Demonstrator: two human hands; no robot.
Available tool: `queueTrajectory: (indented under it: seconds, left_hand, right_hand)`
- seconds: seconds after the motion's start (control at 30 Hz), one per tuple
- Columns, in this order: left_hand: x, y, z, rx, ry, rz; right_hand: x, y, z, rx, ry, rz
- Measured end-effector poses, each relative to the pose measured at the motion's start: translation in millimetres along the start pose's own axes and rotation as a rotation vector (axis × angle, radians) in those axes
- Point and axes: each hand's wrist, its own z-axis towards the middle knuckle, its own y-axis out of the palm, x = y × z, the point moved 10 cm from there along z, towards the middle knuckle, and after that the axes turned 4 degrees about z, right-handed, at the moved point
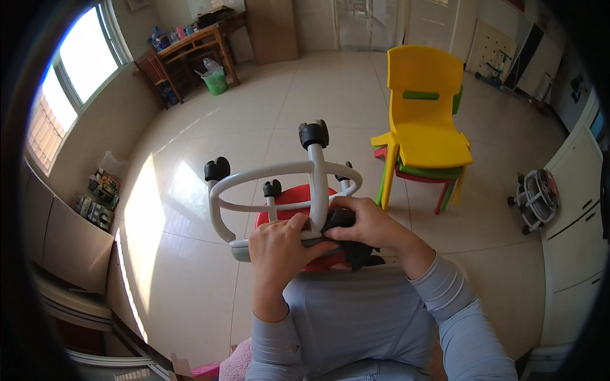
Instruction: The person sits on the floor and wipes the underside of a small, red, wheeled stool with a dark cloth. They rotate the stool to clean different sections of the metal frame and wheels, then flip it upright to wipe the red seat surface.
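An upturned wheeled seat with a white tubular metal frame [318, 185] rests against my lap, its black casters [314, 134] pointing up and outward. A red seat part [291, 194] shows behind the tubes. My left hand [275, 247] grips the near end of the frame, with the thumb stretched towards the right. Between the thumb and fingers of my right hand [371, 224] is a black part [342, 218], close to the foot of the upright tube. Its exact kind is hard to tell, because my fingers cover some of it. Dark material hangs below it.
Stacked plastic chairs, a yellow chair [426, 105] on top, stand ahead to the right. Another wheeled frame [536, 200] sits by the white cabinets [574, 228]. A wooden desk [200, 35] and green bin [216, 82] are far left. Boxes [101, 214] lie along the left wall.
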Motion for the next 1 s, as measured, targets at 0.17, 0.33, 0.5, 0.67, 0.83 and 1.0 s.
queueTrajectory:
  seconds: [0.17, 0.33, 0.5, 0.67, 0.83, 1.0]
  left_hand:
    - [2, 0, 1, -0.001, 0.007, -0.012]
    - [0, -1, 0, 0.001, 0.007, -0.007]
    - [-2, -1, 1, 0.009, 0.005, -0.012]
    - [0, -3, 1, 0.016, 0.01, -0.012]
    - [-4, -1, 0, 0.0, -0.01, -0.028]
    - [-4, 2, 0, -0.009, -0.017, -0.038]
  right_hand:
    - [10, -1, 3, 0.034, -0.003, 0.043]
    - [9, 0, 2, 0.058, 0.005, 0.077]
    - [23, -1, 5, 0.105, 0.074, 0.202]
    - [28, -1, 6, 0.022, 0.071, 0.292]
    - [14, 3, 1, -0.002, 0.053, 0.202]
    - [10, 3, -2, 0.051, 0.054, 0.09]
